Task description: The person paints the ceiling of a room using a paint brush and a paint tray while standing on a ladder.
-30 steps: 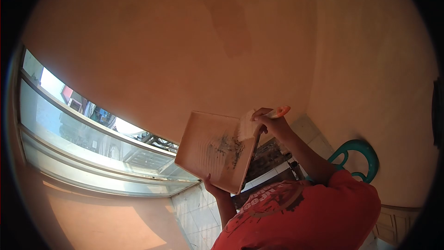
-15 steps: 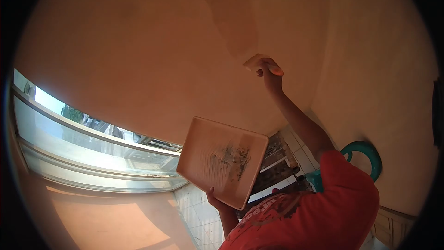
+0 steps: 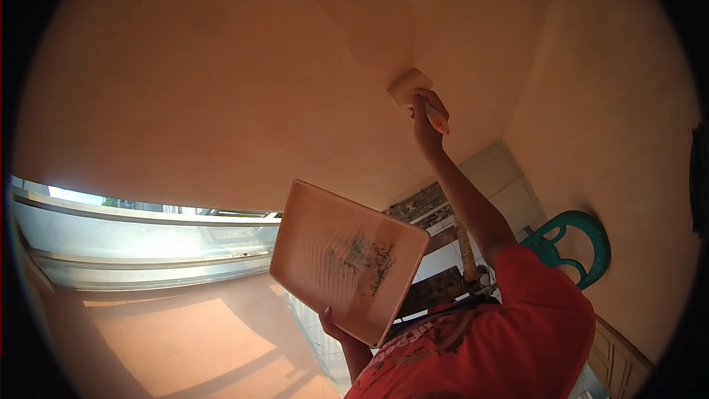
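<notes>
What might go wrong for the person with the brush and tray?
The shallow orange-brown rectangular tray is held near one edge by the left hand, so it might tip. The wide, flat tan brush in the right hand might drip on the red printed shirt. Dark flecks in the tray could perhaps smear onto the smooth orange-tan wall.

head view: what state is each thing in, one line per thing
Wall: one darker patch
Tray: tilted, streaked dark inside
Brush: held up, wall contact unclear
Left hand: holding tray's edge
Right hand: closed around brush handle
Chair: partly hidden
Window: open or shut unclear
</notes>
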### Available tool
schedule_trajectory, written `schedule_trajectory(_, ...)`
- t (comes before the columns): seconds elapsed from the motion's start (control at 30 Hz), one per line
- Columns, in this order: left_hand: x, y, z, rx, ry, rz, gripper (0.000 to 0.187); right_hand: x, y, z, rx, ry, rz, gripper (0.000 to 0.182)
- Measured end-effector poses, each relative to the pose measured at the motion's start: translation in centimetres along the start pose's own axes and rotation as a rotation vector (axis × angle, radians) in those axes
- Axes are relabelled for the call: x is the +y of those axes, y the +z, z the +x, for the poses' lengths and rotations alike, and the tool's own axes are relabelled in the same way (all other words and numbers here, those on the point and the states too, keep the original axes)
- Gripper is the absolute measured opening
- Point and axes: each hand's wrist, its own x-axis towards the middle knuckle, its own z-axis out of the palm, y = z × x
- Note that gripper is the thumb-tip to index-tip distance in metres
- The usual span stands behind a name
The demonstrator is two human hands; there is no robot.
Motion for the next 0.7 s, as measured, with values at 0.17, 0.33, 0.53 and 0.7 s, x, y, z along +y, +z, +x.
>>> schedule_trajectory(0.17, 0.2, 0.5, -0.5, 0.011, -0.006, 0.04, 0.081, -8.6, 5.1, 3.4, -0.042, -0.036, 0.177, 0.015)
schedule_trajectory(0.33, 0.0, 0.1, -0.4, 0.004, -0.01, 0.0, 0.078, -4.2, 3.4, 3.1, -0.153, -0.343, 0.083, 0.013)
schedule_trajectory(0.53, -0.1, -0.6, 0.3, 0.04, 0.059, 0.068, 0.081, 1.6, -0.9, -1.1, -0.141, -0.082, 0.038, 0.013)
schedule_trajectory(0.7, 0.0, 0.9, -0.7, 0.081, 0.0, 0.042, 0.081, -3.3, 3.6, 2.1, -0.007, -0.163, 0.157, 0.016)
